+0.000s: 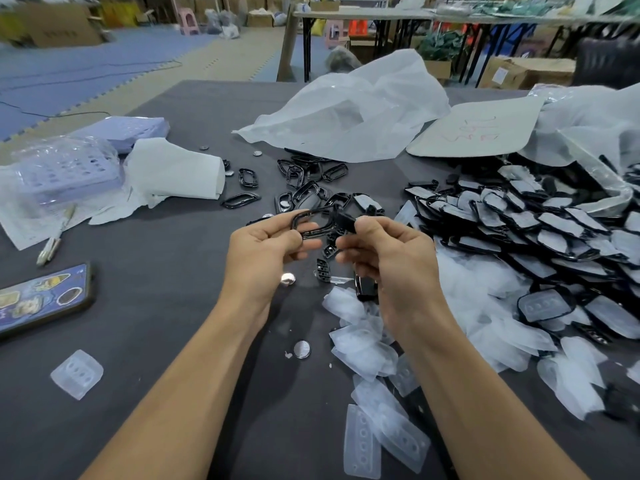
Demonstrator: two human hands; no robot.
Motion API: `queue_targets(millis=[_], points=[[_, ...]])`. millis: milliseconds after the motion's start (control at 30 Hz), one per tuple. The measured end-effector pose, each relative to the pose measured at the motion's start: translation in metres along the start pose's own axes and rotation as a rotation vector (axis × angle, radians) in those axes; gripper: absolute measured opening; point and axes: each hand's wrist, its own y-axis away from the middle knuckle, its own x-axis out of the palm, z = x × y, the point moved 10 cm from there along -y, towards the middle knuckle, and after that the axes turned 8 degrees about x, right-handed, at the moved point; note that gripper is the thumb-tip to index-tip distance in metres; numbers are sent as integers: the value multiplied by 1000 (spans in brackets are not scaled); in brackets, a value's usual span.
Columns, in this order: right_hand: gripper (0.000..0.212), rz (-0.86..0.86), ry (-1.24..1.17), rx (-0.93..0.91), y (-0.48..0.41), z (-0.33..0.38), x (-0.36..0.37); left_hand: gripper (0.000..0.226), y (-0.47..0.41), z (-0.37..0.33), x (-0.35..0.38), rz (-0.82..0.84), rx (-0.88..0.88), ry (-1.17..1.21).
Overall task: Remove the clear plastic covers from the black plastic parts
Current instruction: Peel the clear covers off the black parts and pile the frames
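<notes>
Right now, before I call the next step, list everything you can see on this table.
black frame: one, black, held between both hands
covered parts: many, black under clear covers, heaped on the right
bare frames: several, black, beyond the hands
loose covers: many, clear, near right
coin batteries: a few, silver, scattered mid-table
phone: one, blue patterned case, left edge
bag: one, white, far centre
table: one, dark grey, under everything
left hand: one, grips the frame's left side
right hand: one, pinches its right end
</notes>
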Motion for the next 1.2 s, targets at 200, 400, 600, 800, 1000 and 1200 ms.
queue_targets(millis=[200,400,600,800,1000,1200], points=[[17,-24,1,-29,-5,-1,-4,35,2,4,9,63,-29,1],[21,-55,114,-116,-8,2,-6,37,4,9,18,126,-68,-8],[14,-67,29,-68,-8,-4,-8,44,9,9,29,214,-85,24],[19,-99,36,-106,-8,0,-9,43,11,8,27,187,-96,81],[22,-99,55,-104,-9,-2,-8,26,7,10,17,74,-108,142],[24,-99,108,-116,-9,-1,-7,27,4,12,11,37,-89,84]])
